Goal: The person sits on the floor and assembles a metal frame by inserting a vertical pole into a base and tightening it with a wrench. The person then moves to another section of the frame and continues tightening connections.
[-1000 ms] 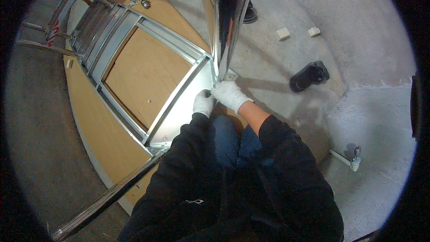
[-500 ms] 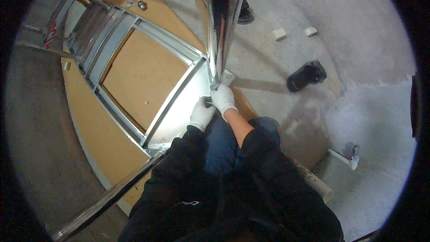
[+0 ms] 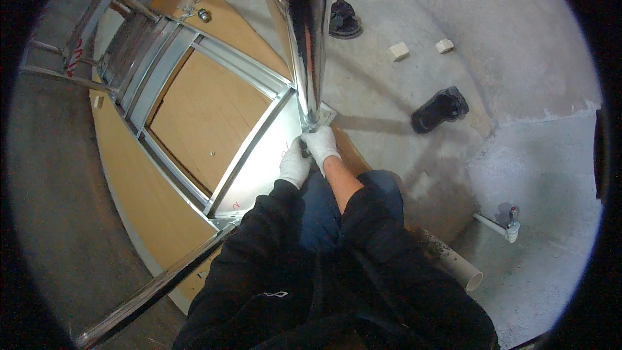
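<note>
White work gloves cover both my hands, which meet at the foot of a shiny metal post [image 3: 310, 71]. The post rises from the near right corner of a metal frame [image 3: 253, 149] with a bright sheet-metal panel [image 3: 259, 162]. My right hand [image 3: 321, 144] is closed just below the post's foot; what its fingers grip is hidden. Against it from the left, my left hand [image 3: 296, 165] is closed too. Something small and dark shows between the hands, too little of it to name.
Under the frame lies a brown board [image 3: 139, 188], with small metal parts [image 3: 204, 15] on its far end. Another metal tube [image 3: 155, 285] runs out lower left. Black footwear [image 3: 440, 110] and pale blocks [image 3: 398, 52] lie on the concrete floor. A plastic pipe [image 3: 463, 272] lies at right.
The view has shifted slightly, so the post appears further left. My left hand has moved up closer against the right, hiding more of the dark thing between them.
</note>
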`<state>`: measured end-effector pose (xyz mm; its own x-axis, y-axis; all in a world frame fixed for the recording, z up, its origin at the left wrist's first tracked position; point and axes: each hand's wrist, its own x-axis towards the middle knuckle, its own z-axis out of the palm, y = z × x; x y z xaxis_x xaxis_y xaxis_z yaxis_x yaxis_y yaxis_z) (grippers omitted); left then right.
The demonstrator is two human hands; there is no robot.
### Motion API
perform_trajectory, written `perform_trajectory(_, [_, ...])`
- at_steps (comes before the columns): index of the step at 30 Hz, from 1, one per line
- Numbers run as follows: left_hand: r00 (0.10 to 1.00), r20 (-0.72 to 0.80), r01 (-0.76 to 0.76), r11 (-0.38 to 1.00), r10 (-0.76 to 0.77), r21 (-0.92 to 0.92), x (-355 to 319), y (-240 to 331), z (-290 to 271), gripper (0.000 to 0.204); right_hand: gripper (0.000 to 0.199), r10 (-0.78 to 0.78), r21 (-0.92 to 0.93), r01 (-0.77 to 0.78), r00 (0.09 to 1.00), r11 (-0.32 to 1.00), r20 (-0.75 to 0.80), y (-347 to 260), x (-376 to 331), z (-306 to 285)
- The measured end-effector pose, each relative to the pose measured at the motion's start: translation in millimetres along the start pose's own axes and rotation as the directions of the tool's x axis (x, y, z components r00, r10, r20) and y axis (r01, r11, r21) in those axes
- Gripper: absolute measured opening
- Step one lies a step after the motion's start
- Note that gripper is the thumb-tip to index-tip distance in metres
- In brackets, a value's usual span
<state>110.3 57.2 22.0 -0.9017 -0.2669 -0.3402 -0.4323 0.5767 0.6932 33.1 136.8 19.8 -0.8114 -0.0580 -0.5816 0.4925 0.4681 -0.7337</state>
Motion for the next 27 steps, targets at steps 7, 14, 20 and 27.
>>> perform_trajectory(7, [0.994,0.035,0.101,0.994,-0.103,0.041,1,4,1,0.052,0.03,-0.17,-0.373,0.174,0.984,0.911,0.044,-11,-18,-20])
perform_trajectory(14, [0.999,0.001,0.052,0.974,-0.054,0.219,4,7,2,0.038,0.029,-0.583,-0.636,0.615,0.754,0.467,0.301,14,-20,-32])
perform_trajectory(20, [0.989,0.078,-0.144,0.901,0.123,0.409,13,10,-29,0.023,0.013,-0.598,-0.698,0.697,0.633,0.165,0.492,-11,-8,-31])
perform_trajectory(27, [0.903,0.279,-0.425,0.59,0.326,0.686,38,0,-63,0.013,0.013,-0.609,-0.692,0.702,0.625,0.166,0.488,-13,-3,-22])
